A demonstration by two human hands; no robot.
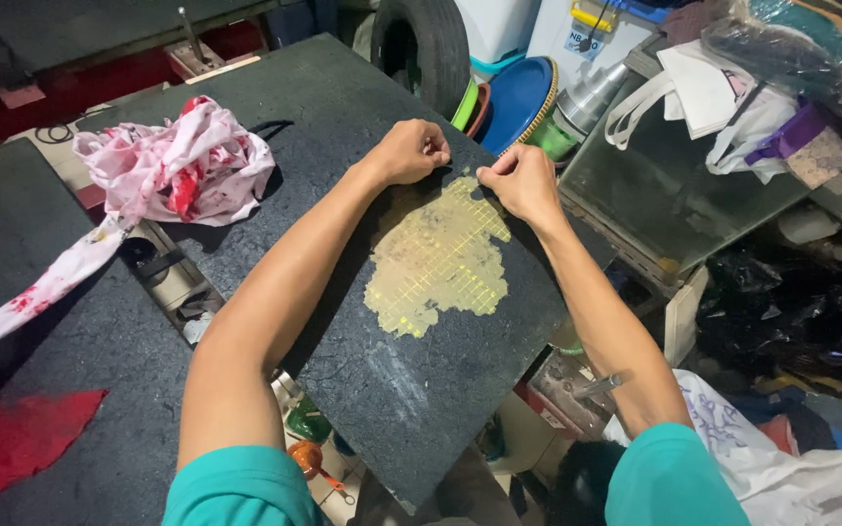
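Both hands meet at the far edge of a yellowish patch (438, 261) on a dark speckled board (421, 390). The left hand (409, 151) is curled into a loose fist, its fingertips pinched together on the patch's top edge; whether it grips a loose film there I cannot tell. The right hand (521, 181) sits just beside it, thumb and forefinger pinched on the same edge. The two hands are near each other but not touching.

The patch is one irregular blotch, pale gold, crossed by a fine grid of brighter yellow lines, with ragged borders. It spreads from under the hands back toward the person, between the two forearms. The board around it is black with grey flecks, and a pale scuffed streak shows nearer the person than the patch.

Left of the left hand, on the same dark counter (51, 321), lies one crumpled white cloth stained red (175, 161), with a long strip trailing away. Farther left and nearer the person is one flat red smear (12, 438). Beyond the hands stands one black tyre (431, 44), and beside it one blue plate (514, 97). Right of the right hand lies one glass-topped frame (655, 185).
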